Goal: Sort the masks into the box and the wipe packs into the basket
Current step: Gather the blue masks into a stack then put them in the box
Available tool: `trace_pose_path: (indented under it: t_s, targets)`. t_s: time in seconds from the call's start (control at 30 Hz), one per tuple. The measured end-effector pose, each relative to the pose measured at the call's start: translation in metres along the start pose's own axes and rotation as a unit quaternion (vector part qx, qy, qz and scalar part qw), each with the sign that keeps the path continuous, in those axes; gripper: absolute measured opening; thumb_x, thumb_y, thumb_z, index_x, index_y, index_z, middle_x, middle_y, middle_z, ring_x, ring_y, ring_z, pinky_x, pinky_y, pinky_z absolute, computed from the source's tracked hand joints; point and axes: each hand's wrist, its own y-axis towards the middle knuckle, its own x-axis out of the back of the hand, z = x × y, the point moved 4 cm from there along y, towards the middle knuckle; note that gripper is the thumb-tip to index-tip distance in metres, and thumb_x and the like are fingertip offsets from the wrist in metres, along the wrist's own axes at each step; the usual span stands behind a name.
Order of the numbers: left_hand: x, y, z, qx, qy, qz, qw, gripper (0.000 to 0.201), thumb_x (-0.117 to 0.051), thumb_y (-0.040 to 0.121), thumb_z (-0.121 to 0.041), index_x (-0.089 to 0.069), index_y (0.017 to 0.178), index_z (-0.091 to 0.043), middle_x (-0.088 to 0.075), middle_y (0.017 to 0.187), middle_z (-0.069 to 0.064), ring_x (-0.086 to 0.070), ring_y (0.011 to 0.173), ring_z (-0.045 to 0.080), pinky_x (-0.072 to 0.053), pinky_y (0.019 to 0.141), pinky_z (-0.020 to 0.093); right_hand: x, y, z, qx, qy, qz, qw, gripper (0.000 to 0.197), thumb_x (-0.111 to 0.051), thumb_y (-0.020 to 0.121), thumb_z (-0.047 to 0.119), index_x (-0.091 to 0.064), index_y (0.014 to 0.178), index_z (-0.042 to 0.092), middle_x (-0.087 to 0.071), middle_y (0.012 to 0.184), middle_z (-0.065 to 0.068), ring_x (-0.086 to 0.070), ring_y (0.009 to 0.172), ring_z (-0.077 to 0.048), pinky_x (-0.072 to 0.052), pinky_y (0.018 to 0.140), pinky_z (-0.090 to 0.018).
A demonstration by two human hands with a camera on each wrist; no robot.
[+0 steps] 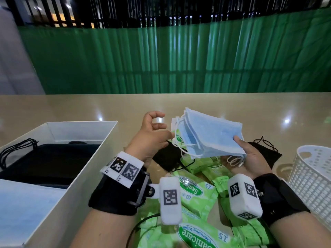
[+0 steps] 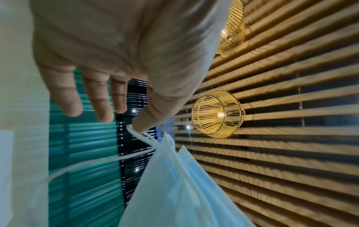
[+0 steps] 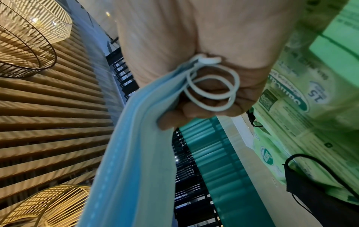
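Right hand: my right hand (image 1: 250, 158) is holding a stack of light blue pleated paper masks (image 1: 213, 135) by one end, thumb on top and fingers curled under, with the white ear loops (image 3: 211, 90) bunching against my palm.
Left hand: my left hand (image 1: 152, 138) is reaching to the other end of the stack; the fingers (image 2: 101, 98) are loose and spread, and the tip of one finger is only touching a white loop, so I judge it is not gripping anything.
Where the masks are: the blue stack is being held in the air above the pile, between the box and the basket, not in the box yet.
Box: the white rectangular cardboard box (image 1: 86, 158) is standing on my left on the beige glossy surface (image 1: 268, 108); black masks and some light blue ones are already lying inside it.
Basket: the white perforated plastic basket (image 1: 315, 176) is standing on my right; I am not seeing any pack inside, but only part of it is showing.
Still on the surface: many green plastic wipe packs (image 1: 195, 192) are lying below my wrists, and two black fabric masks (image 1: 168, 156) are lying beside them.
Progress: I am judging the masks as partly sorted, and the wipe packs as still waiting, all or nearly all.
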Motion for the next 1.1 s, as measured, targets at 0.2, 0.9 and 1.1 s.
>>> trace_pose_path:
  t_s: [0.2, 0.9, 1.1]
  targets:
    - [-0.016, -0.012, -0.017, -0.085, 0.064, 0.036, 0.994, 0.013, -0.062, 0.076, -0.025, -0.063, 0.071, -0.037, -0.062, 0.101, -0.007, -0.053, 0.087, 0.011, -0.039, 0.084, 0.033, 0.008, 0.005, -0.002, -0.028, -0.022, -0.028, 0.999, 0.083, -0.097, 0.027, 0.022, -0.06, 0.1, 0.011, -0.069, 0.083, -0.006, -0.06, 0.059, -0.015, -0.05, 0.049, -0.023]
    - [-0.013, -0.012, -0.012, -0.089, 0.187, 0.018, 0.978, 0.014, -0.058, 0.089, -0.037, -0.07, 0.084, -0.032, -0.064, 0.094, -0.011, -0.055, 0.082, 0.006, -0.044, 0.076, 0.027, -0.007, -0.005, -0.007, -0.034, -0.103, -0.012, 0.994, 0.04, -0.054, 0.08, 0.02, -0.061, 0.116, 0.005, -0.068, 0.111, -0.021, -0.071, 0.085, -0.032, -0.059, 0.06, -0.041]
    - [-0.021, -0.017, -0.013, -0.01, 0.212, 0.054, 0.976, 0.071, -0.012, 0.086, -0.069, -0.066, 0.103, -0.026, -0.064, 0.095, -0.01, -0.056, 0.087, 0.004, -0.039, 0.076, 0.022, -0.008, -0.007, -0.008, -0.034, -0.127, -0.024, 0.991, 0.042, -0.054, 0.082, 0.021, -0.057, 0.121, 0.004, -0.066, 0.115, -0.021, -0.069, 0.092, -0.035, -0.059, 0.065, -0.044]
